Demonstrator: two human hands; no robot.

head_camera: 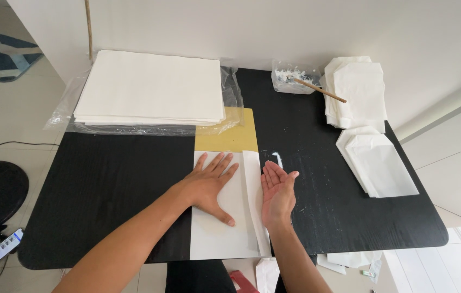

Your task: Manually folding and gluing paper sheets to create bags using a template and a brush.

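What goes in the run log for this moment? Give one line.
left hand flat on white sheet | right hand on edge along folded flap | yellow board beneath | black table

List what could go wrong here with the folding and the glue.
The right hand stands edge-on at the raised flap of the white sheet; a skewed press could crease it crooked. White glue smears on the black table lie close and could soil the paper. The left hand alone pins the sheet.
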